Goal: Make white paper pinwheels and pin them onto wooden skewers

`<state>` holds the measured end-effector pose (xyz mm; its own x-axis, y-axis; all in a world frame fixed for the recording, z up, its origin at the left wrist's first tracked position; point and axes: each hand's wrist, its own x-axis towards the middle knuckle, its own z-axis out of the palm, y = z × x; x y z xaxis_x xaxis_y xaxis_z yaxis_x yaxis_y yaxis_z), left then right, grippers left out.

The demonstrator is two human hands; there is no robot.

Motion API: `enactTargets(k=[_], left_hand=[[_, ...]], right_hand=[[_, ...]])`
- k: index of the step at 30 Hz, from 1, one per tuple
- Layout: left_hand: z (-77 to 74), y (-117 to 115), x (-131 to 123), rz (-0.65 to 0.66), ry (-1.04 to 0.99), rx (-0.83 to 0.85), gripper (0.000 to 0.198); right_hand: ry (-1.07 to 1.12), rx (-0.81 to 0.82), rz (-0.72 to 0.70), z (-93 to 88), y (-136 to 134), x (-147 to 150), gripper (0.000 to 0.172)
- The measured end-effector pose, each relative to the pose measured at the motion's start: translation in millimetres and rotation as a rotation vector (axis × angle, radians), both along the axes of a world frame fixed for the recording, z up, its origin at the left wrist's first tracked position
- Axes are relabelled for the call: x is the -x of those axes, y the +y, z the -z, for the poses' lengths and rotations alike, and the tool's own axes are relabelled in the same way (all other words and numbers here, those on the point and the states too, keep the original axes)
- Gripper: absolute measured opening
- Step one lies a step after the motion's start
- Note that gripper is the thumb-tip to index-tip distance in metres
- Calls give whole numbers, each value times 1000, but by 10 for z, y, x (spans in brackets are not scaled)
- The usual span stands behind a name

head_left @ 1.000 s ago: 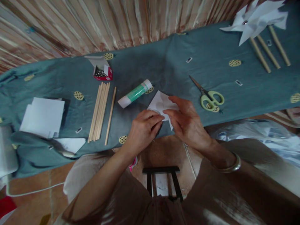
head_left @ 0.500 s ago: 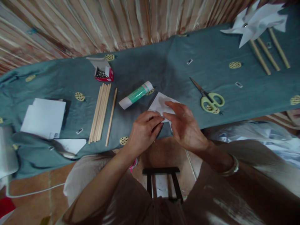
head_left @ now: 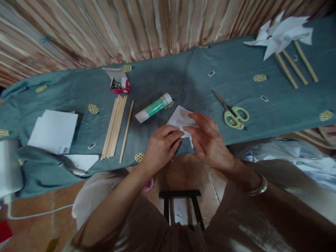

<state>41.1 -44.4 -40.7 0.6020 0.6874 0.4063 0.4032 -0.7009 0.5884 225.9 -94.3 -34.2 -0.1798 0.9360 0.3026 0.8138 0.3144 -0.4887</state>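
A square of white paper (head_left: 178, 116) with a cut lower edge lies at the table's near edge, partly hidden by my hands. My left hand (head_left: 162, 144) is closed, its thumb and bent fingers pinching the paper's near left corner. Over the right side of the paper my right hand (head_left: 210, 141) has its fingers apart, the thumb and fingertips resting on or just above it. I cannot tell how firmly they touch. Behind my left hand a green and white glue stick (head_left: 153, 107) lies on its side.
Green-handled scissors (head_left: 231, 111) lie to the right, with paper pinwheels (head_left: 282, 36) on wooden sticks beyond. On the left are a bundle of sticks (head_left: 114, 127), one separate stick (head_left: 126, 131), a red box (head_left: 120, 85) of metal fasteners and stacked white paper (head_left: 54, 131).
The paper's far right part rises slightly and curls over under my right fingers. My left hand keeps its pinch. The whole view has shifted a little.
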Motion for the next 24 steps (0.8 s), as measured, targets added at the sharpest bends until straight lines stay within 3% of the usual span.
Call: enactTargets(k=[4,15,24], left_hand=[[9,3,-1,8,3,-24,14],[-48,15,63,20,60,-103,14],[-87,71,157,6,83,-83,19]], right_hand=[[44,-9,35,-25,14,-91,38],[72,11,146,-122,177,-214,32],[201,251,302,-231,224,-259,36]])
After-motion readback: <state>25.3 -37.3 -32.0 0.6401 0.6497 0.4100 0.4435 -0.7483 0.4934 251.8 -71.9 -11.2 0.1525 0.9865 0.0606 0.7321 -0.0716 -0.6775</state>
